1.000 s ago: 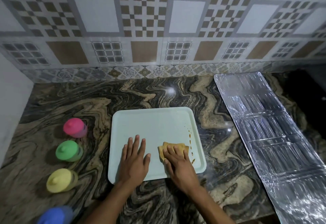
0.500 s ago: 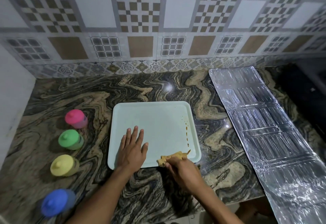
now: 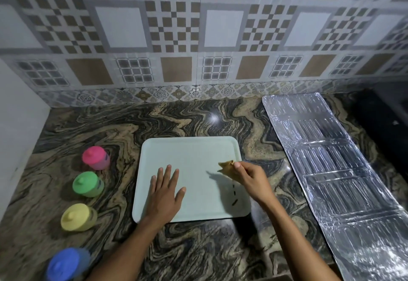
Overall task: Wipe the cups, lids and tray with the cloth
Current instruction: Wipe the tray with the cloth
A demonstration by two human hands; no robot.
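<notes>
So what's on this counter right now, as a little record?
tray: pale green, on the marbled counter, brown streaks near its right edge
left hand: flat on the tray
right hand: pinches the tan cloth over the tray's right edge
cups: pink cup, green cup, yellow cup, blue cup, lidded, left of tray
foil sheet: right of tray
</notes>
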